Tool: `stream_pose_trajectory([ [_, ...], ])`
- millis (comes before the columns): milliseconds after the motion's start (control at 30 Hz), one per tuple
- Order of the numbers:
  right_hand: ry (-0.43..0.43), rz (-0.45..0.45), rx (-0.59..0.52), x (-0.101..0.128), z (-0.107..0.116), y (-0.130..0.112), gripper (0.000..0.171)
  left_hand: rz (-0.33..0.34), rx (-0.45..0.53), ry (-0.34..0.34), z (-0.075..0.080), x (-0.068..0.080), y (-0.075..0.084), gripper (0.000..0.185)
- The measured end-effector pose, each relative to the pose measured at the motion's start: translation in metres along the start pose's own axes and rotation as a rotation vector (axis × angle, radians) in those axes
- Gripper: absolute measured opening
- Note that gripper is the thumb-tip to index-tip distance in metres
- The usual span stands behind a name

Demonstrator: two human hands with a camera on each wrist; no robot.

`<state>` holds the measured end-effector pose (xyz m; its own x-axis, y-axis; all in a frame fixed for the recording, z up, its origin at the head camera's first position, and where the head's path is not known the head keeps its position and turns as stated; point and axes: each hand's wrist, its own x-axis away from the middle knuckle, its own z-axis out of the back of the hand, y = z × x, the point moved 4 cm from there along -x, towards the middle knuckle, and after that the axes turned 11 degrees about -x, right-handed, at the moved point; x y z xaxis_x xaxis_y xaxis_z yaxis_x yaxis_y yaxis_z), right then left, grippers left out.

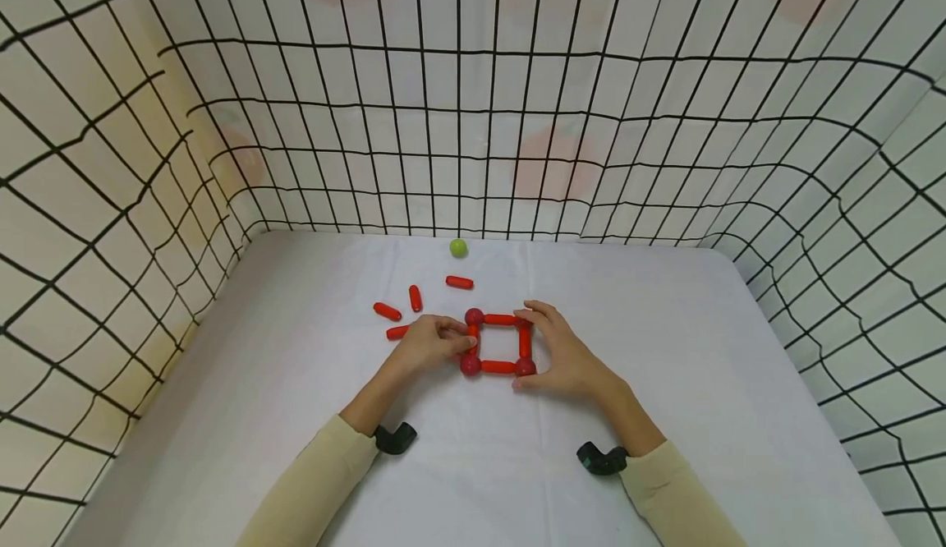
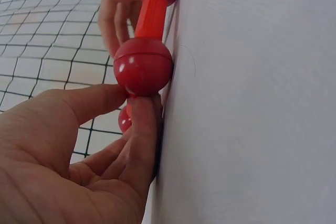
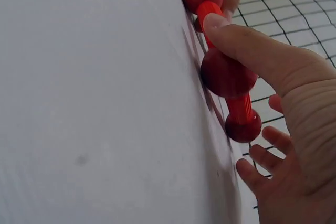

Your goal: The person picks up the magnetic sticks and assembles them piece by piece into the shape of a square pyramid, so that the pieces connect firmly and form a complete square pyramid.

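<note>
The square frame (image 1: 498, 342) is red throughout: its four sticks are a bright orange-red, and the four balls (image 1: 470, 365) at its corners are a darker, glossy red with small highlights. The loose sticks (image 1: 387, 311) lying beside it share the same orange-red. One small ball (image 1: 458, 247) farther back is light green. The desk (image 1: 665, 415) is plain white with a faint grey cast. The walls (image 1: 665, 120) are white to cream, crossed by a grid of thin black lines, with pale pink blotches and a yellowish tint on the left side. The sleeves (image 1: 310, 481) are pale cream-yellow, and the wrist mounts (image 1: 395, 438) are black.
</note>
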<state>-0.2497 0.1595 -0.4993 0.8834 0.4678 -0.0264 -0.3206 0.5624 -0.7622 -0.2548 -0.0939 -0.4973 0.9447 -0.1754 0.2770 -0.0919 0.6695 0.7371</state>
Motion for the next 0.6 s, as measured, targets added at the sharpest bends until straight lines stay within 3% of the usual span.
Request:
stream_pose_trajectory([
  [233, -0.031, -0.085, -0.12, 0.001, 0.003, 0.018, 0.111, -0.006, 0.03, 0.033, 0.0, 0.0, 0.0, 0.036],
  [600, -0.03, -0.092, -0.205, -0.003, 0.003, 0.023, 0.114, -0.01, 0.032, 0.034, 0.003, -0.001, -0.001, 0.036],
])
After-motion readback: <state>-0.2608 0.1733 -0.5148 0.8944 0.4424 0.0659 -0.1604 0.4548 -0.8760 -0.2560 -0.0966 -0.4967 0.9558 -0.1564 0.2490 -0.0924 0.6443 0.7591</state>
